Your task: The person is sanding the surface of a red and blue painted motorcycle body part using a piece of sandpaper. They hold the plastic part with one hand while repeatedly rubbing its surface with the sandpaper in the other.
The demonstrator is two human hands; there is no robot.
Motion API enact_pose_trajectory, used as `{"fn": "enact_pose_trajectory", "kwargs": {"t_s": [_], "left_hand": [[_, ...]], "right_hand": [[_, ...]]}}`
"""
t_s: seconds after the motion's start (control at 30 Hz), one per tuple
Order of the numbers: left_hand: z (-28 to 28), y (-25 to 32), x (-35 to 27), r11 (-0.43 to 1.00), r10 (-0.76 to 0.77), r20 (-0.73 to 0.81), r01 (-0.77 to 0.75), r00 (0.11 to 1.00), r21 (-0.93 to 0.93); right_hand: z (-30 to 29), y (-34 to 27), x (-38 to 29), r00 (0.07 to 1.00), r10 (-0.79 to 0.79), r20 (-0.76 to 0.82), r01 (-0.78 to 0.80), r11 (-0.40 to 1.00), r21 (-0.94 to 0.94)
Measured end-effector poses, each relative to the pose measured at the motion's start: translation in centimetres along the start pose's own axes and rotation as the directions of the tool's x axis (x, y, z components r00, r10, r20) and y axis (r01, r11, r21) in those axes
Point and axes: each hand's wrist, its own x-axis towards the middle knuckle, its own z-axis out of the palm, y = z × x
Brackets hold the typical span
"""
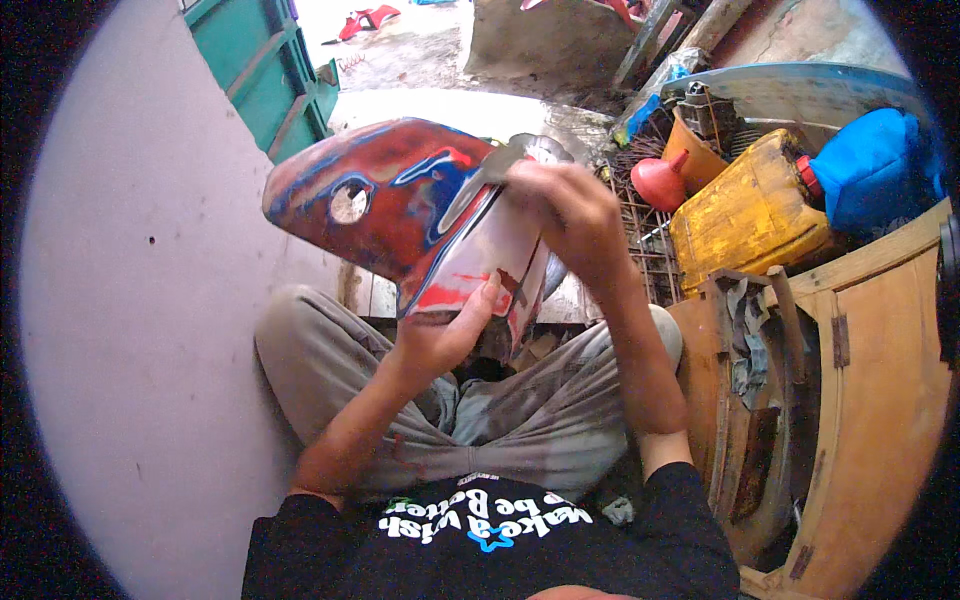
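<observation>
A curved body panel point(360, 225), patchy red, blue and white with a round hole, is held up above my crossed legs. My left hand point(450, 330) grips its lower edge, thumb on the white and red face. My right hand point(574, 206) is bent over the upper right part of the panel, its fingers pressing a grey, thin sheet point(499, 161), perhaps abrasive paper, against the top edge. The right fingertips are partly blurred and hidden. The panel's far side cannot be seen.
A pale wall point(150, 262) rises close on the left, beside a green door point(259, 67). At the right are a yellow jerrycan point(750, 217), a blue container point(870, 172), a red funnel point(660, 180), a metal grid and a wooden cabinet point(885, 375). Red parts lie farther off.
</observation>
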Motion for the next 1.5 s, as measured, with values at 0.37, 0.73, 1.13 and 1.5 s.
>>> {"fn": "enact_pose_trajectory", "kwargs": {"t_s": [0.37, 0.73, 1.13, 1.5], "left_hand": [[-0.2, -0.5, 0.7, 0.992, 0.114, -0.016, -0.113, 0.993, 0.059], [0.2, -0.8, 0.0, 0.992, 0.12, -0.028, -0.118, 0.992, 0.049], [-0.1, -2.6, -0.1, 0.987, 0.161, -0.031, -0.161, 0.987, 0.003], [-0.3, -1.6, 0.3, 0.966, 0.255, 0.006, -0.255, 0.967, 0.041]], "right_hand": [[0.5, -0.6, 0.0, 0.999, 0.011, -0.043, -0.01, 1.0, 0.021], [0.3, -1.7, 0.4, 1.0, -0.012, 0.024, 0.01, 0.996, 0.089], [0.5, -4.7, 1.1, 0.983, -0.178, 0.042, 0.169, 0.972, 0.164], [0.2, -5.6, 1.1, 0.965, -0.257, 0.056, 0.244, 0.953, 0.178]]}}
